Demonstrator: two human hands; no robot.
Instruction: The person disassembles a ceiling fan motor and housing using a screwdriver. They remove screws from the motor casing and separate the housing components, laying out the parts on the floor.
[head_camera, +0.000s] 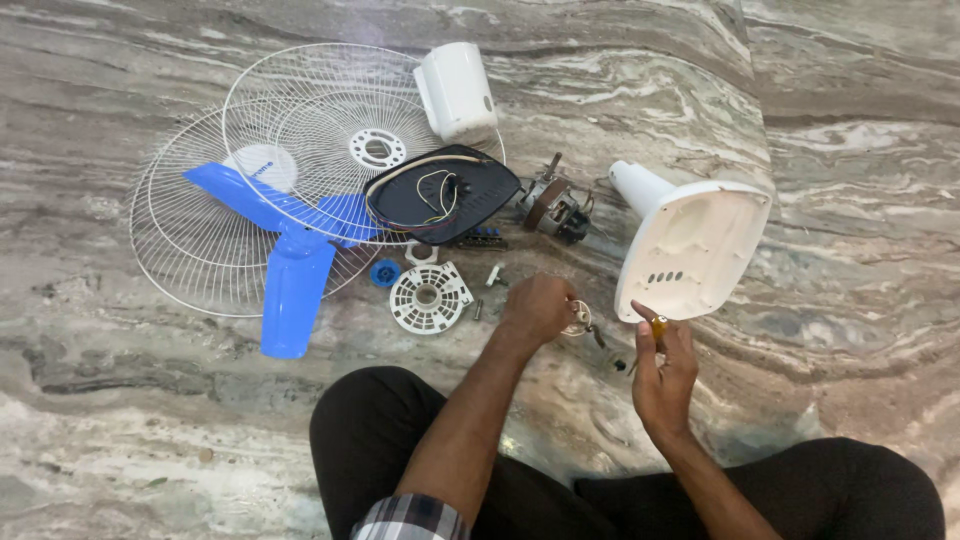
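Two hands work just above my crossed legs (620, 480) in black trousers, as I sit on the marbled grey floor (860, 300). My right hand (662, 375) has its grip pinched shut on a small tool with a yellow-orange handle (658, 325), thumb and fingers closed around it, held upright near the lower edge of the white fan base (690, 250). My left hand (537, 308) is curled in a closed grip over a small round metal part (580, 320), which pokes out on the right of my fist; how much of it I hold I cannot tell. A few small dark bits lie on the floor between my hands.

Just left of my left hand lies a white round vented cover (429, 297), with a small blue knob (385, 273) beside it. Further left, the blue three-blade fan blade (290, 250) rests on the two white wire guards (200, 230), which overlap each other. Beyond my hands, the fan base lies tipped on its side, hollow underside towards me. Left of it sits the bare motor (555, 208), then a black cover (440, 195) with wires inside. Farthest away stands a white motor housing (457, 90).
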